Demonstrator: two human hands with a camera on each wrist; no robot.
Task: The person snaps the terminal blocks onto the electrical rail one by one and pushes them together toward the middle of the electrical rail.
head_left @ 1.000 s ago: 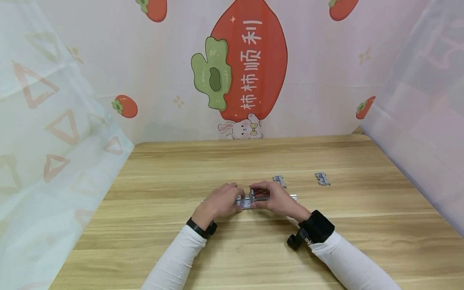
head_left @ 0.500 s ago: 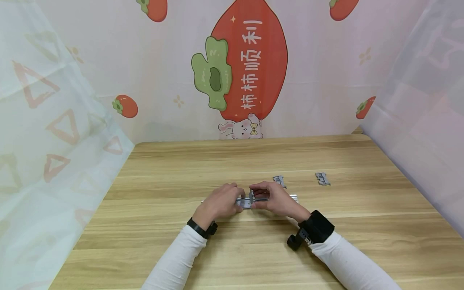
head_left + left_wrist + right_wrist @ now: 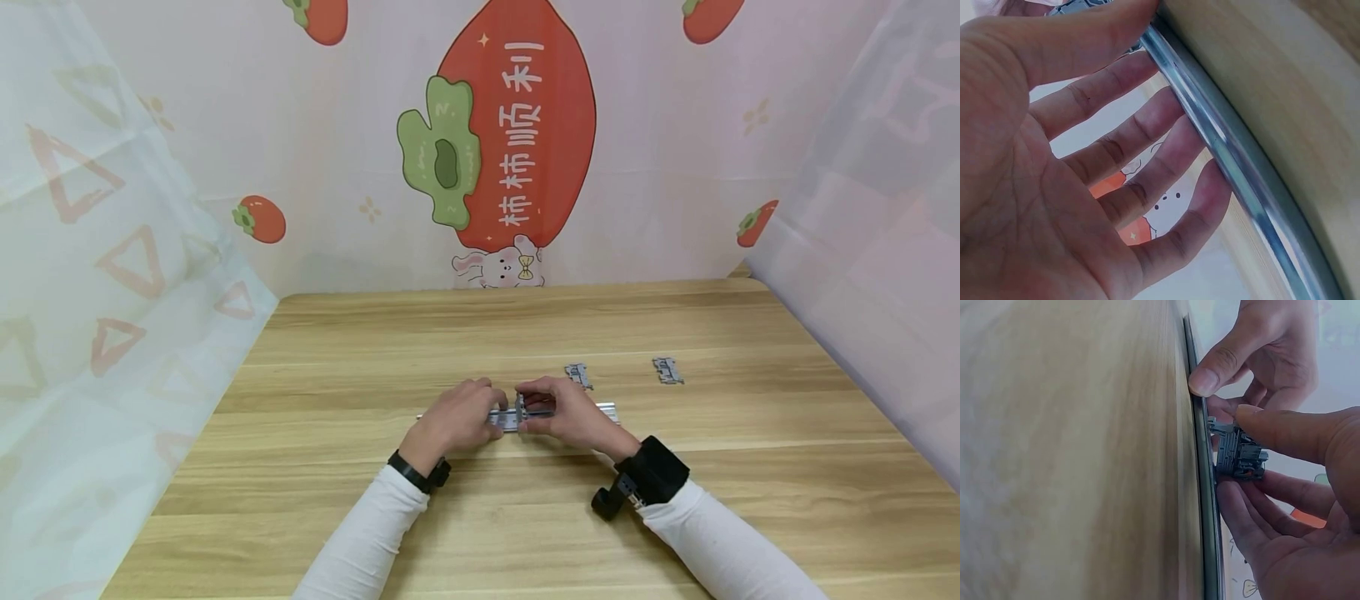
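A silver metal DIN rail (image 3: 507, 421) lies across the table. My left hand (image 3: 459, 417) holds it left of its middle, thumb on the near edge and fingertips along the far edge, as the left wrist view shows the rail (image 3: 1235, 156). Just to the right, my right hand (image 3: 572, 412) pinches a grey terminal block (image 3: 521, 406) between thumb and fingers. In the right wrist view the terminal block (image 3: 1241, 453) stands upright against the rail (image 3: 1207, 506), its foot right at the rail's face. Both hands cover parts of the rail.
Two more grey terminal blocks lie flat behind the rail: one terminal block (image 3: 578, 375) just beyond my right hand, another terminal block (image 3: 667, 370) farther right. The wooden table (image 3: 480, 533) meets a printed cloth backdrop (image 3: 337, 167) at the back and at both sides.
Very little differs. My right wrist has shifted slightly left, while the terminal block stays at the same place on the rail. My left hand has kept its hold.
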